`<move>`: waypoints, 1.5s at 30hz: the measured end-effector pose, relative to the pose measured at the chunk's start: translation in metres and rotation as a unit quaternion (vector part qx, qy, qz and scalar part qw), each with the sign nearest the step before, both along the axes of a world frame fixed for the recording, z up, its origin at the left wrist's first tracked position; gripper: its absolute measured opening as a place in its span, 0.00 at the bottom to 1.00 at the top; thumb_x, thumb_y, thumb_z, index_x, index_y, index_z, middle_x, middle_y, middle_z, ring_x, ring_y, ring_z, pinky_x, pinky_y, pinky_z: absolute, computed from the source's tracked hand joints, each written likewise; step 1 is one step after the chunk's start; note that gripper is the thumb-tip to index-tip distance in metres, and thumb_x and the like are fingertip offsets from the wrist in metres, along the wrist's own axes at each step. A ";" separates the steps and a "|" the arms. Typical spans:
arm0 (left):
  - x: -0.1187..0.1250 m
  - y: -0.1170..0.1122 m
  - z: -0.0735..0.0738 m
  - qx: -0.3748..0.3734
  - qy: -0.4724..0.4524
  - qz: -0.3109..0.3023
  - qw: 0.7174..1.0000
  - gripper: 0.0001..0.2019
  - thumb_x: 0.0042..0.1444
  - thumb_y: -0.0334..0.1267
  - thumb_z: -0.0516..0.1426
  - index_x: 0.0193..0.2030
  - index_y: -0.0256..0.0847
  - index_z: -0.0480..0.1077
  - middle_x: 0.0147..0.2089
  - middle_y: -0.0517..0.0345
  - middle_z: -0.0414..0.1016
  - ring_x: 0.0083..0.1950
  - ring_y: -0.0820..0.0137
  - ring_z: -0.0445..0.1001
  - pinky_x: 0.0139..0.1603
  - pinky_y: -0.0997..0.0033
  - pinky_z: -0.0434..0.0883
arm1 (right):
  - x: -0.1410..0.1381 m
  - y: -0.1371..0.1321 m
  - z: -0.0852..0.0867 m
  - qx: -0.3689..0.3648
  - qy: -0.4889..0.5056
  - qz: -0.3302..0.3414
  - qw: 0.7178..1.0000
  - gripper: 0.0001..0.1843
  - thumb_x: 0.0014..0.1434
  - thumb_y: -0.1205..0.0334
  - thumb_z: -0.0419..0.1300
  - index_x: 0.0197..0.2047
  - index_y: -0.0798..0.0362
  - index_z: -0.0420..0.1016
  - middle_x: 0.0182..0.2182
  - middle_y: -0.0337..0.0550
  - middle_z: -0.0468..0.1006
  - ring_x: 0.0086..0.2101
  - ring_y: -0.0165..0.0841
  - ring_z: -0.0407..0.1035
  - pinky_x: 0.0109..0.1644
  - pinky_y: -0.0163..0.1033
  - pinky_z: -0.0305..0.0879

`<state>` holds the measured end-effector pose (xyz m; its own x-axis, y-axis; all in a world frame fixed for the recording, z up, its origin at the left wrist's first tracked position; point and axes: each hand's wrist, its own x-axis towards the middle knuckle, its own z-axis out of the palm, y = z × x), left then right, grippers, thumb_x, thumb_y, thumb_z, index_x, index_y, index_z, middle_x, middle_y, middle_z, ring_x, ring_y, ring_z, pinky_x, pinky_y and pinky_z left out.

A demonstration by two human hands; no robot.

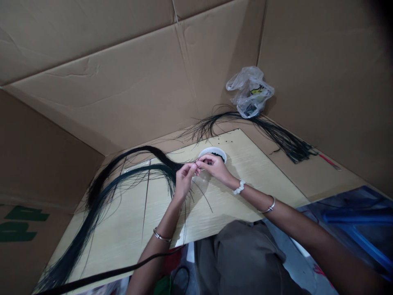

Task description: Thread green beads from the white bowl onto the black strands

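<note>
My left hand (183,180) and my right hand (213,165) meet fingertip to fingertip over a light wooden board (251,172). Both pinch thin dark strands where a long bundle of dark green-black strands (101,192) reaches them; the bundle sweeps left across the board and down toward its near left corner. A few loose strands hang below my left hand. Just behind my right hand stands a small white bowl (221,154) with small dark pieces in it. Whether my right fingers also hold a small piece is too small to tell.
A second bundle of dark strands (276,137) lies at the back right, ending near a red-handled tool (330,162). A crumpled clear plastic bag (250,92) sits in the corner. Cardboard walls (92,82) enclose the board. Blue frame parts (359,229) lie at the right.
</note>
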<state>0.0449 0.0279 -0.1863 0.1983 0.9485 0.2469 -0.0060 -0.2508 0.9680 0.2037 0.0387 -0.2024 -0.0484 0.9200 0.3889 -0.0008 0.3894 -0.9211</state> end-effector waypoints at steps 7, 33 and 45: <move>-0.002 0.002 -0.003 -0.023 0.000 -0.008 1.000 0.19 0.57 0.54 0.62 0.30 0.38 0.73 0.26 0.58 0.72 0.26 0.74 0.64 0.29 0.73 0.64 | -0.001 -0.003 0.002 -0.021 0.029 0.019 0.999 0.12 0.59 0.54 0.64 0.36 0.56 0.77 0.36 0.44 0.77 0.35 0.30 0.70 0.41 0.35 0.65; -0.002 0.012 -0.010 -0.036 -0.047 -0.007 0.998 0.22 0.53 0.55 0.65 0.36 0.35 0.75 0.22 0.63 0.67 0.20 0.80 0.56 0.21 0.77 0.53 | 0.012 0.008 0.014 -0.157 0.082 0.086 0.980 0.30 0.51 0.45 0.67 0.50 0.58 0.75 0.22 0.34 0.67 0.20 0.23 0.56 0.20 0.29 0.47; 0.001 0.012 -0.013 -0.023 -0.047 -0.013 0.999 0.21 0.54 0.56 0.64 0.31 0.36 0.71 0.22 0.63 0.66 0.21 0.80 0.56 0.22 0.78 0.53 | 0.023 0.009 0.034 -0.109 -0.083 0.148 0.979 0.21 0.54 0.47 0.66 0.36 0.59 0.78 0.19 0.34 0.66 0.19 0.22 0.55 0.21 0.29 0.47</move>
